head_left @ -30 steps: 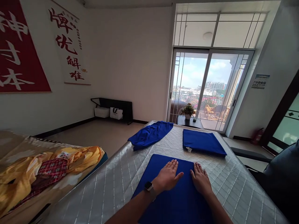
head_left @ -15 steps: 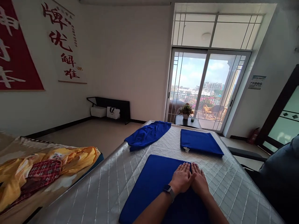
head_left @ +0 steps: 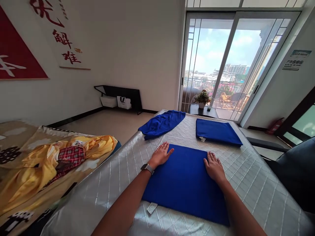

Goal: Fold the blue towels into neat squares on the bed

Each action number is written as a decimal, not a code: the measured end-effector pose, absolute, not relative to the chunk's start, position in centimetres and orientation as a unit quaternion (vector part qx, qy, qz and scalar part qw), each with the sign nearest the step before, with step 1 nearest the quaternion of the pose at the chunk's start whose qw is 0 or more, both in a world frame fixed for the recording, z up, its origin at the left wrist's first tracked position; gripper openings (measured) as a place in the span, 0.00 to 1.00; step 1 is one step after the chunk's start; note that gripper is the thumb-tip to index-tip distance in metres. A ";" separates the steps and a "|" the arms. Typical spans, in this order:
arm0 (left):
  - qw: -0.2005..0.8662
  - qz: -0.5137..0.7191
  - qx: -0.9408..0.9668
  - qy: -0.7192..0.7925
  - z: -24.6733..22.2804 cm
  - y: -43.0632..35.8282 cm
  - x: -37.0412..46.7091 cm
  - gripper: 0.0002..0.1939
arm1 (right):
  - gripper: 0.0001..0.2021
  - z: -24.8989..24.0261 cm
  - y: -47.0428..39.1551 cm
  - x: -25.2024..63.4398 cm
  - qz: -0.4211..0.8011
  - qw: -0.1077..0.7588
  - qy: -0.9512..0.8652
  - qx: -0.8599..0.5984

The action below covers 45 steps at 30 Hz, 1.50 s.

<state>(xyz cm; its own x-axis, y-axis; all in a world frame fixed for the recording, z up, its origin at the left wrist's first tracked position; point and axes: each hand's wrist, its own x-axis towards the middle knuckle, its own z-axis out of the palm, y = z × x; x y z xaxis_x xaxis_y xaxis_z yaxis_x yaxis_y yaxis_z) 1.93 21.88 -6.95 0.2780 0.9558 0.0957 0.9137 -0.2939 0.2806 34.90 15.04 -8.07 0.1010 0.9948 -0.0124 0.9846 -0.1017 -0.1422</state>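
A flat, folded blue cloth [head_left: 184,183] lies on the silver quilted mattress [head_left: 118,164], with a small white label [head_left: 152,207] sticking out at its near left edge. My left hand [head_left: 161,155], with a watch on the wrist, rests palm down on the cloth's far left corner. At its far right corner my right hand [head_left: 215,166] lies flat with the fingers stretched. Farther back are a crumpled blue cloth [head_left: 162,124] on the left and another folded blue cloth [head_left: 218,131] on the right.
To the left, yellow and red checked clothing [head_left: 71,155] lies on a patterned bedspread [head_left: 14,137]. A potted plant [head_left: 202,98] stands on a small table beyond the mattress, before a sliding glass door. A dark padded object [head_left: 295,170] is at the right edge.
My hands have moved apart, the left one to the cloth's left corner and the right one slightly right. The view has tilted down, and the near edge with its label now shows.
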 end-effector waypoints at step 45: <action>0.053 0.131 0.795 0.590 -7.2 21.6 2.3 0.40 | 0.33 -7.3 15.2 35.0 0.078 0.039 -0.669 -0.738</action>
<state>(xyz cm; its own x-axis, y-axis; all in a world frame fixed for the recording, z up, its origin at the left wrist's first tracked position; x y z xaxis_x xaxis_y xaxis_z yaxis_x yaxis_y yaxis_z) 2.28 21.63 -7.22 0.2699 0.9517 0.1465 0.9238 -0.2988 0.2394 35.03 15.20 -7.28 0.0913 0.9938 -0.0631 0.9816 -0.1005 -0.1624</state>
